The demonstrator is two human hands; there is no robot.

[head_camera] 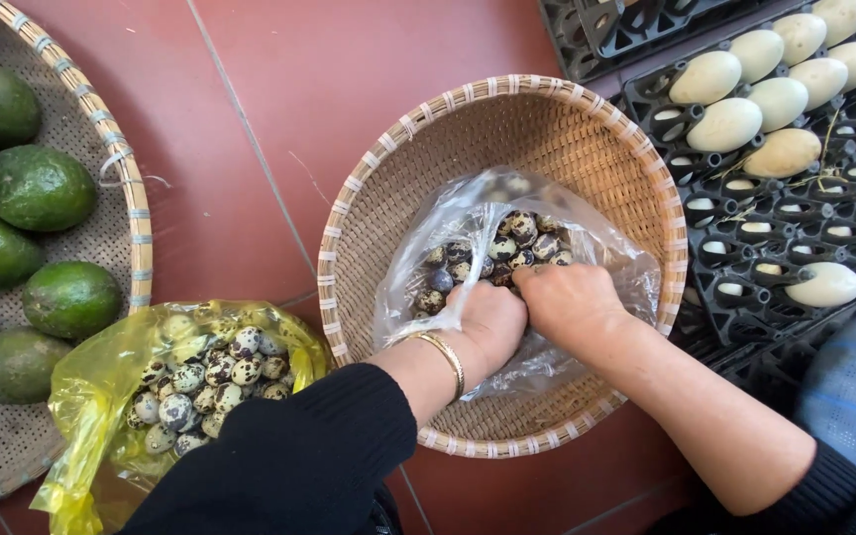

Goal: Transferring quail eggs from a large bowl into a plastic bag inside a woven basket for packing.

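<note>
Mouth-up clear bag [468, 233], hands-held

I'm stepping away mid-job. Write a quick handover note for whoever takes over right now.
Left hand: closed on the clear plastic bag, by its opening.
Right hand: also gripping the bag, beside the left.
The bag holds speckled quail eggs and lies inside the round woven basket.
A yellow bag with more quail eggs sits open on the floor to the left.
Done: clear bag is in the basket.
Left: eggs remain inside both bags.
</note>
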